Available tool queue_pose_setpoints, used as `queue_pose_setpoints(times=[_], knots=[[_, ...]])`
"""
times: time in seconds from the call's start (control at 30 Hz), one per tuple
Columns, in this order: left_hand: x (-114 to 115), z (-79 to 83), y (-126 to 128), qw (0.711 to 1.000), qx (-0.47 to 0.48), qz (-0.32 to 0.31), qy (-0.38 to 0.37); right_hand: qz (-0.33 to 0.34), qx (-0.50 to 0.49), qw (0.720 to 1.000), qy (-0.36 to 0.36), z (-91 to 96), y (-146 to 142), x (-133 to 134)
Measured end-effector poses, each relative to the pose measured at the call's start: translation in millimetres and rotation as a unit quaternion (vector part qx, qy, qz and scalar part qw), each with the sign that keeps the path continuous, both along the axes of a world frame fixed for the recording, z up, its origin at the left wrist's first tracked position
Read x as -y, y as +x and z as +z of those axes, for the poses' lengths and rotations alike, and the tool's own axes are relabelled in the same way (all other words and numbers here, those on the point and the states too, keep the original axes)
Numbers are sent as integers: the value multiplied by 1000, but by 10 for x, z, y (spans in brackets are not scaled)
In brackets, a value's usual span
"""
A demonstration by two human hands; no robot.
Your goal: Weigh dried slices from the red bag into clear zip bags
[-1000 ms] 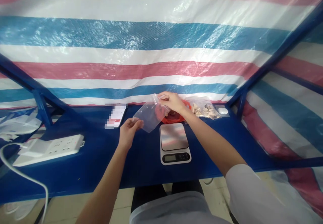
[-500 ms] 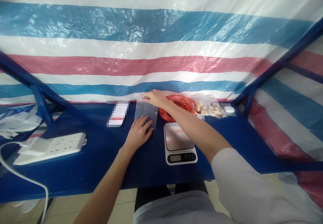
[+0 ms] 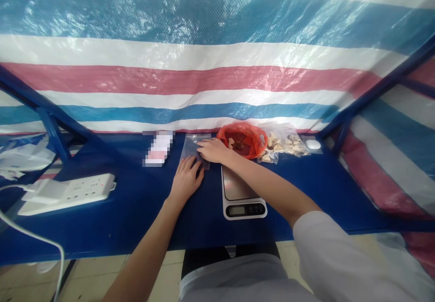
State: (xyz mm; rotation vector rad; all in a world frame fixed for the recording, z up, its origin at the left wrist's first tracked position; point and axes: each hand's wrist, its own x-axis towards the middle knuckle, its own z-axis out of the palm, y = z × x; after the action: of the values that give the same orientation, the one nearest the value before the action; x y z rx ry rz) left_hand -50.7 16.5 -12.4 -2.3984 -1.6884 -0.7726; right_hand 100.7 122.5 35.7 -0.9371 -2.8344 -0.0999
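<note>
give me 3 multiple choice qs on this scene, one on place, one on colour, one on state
1. Where is the scale?
A) left of the power strip
B) right of the left hand
C) on top of the phone

2. What colour is the crumpled bag behind the scale?
A) green
B) black
C) red-orange

3. How does the clear bag lie?
A) held up in the air
B) flat on the table
C) inside the crumpled bag

1 B: the scale sits just right of that hand.
2 C: its plastic shows red-orange.
3 B: it lies on the table, under the right hand.
</note>
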Motion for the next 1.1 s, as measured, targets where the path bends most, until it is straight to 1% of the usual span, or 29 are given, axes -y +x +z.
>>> queue_pose_setpoints(times=[0.07, 0.13, 0.3, 0.57, 0.7, 0.8, 0.93, 1.0, 1.1], knots=[[25, 5, -11, 1000, -2, 9, 5, -3, 4, 1000, -1, -85, 14, -6], [42, 4, -17, 1000, -7, 13, 7, -5, 8, 1000, 3, -118, 33, -24], [38, -18, -16, 1000, -14, 13, 3, -6, 15, 1000, 5, -115, 92, -43], [-2, -13, -11, 999, -1, -5, -37, -9, 8, 1000, 11, -181, 107, -92], [-12, -8, -7, 999, -4, -5, -39, 8, -8, 999, 31, -131, 133, -82], [-20, -14, -7, 999, -8, -1, -40, 31, -34, 998, 43, -56, 184, -5], [-19, 4, -5, 1000, -7, 6, -20, 40, -86, 994, 51, 58, 309, 207], [-6, 38, 8, 1000, -1, 7, -3, 30, -125, 990, 58, 119, 416, 346], [28, 115, 69, 1000, 2, 8, 13, -5, -175, 982, 68, 201, 655, 549]])
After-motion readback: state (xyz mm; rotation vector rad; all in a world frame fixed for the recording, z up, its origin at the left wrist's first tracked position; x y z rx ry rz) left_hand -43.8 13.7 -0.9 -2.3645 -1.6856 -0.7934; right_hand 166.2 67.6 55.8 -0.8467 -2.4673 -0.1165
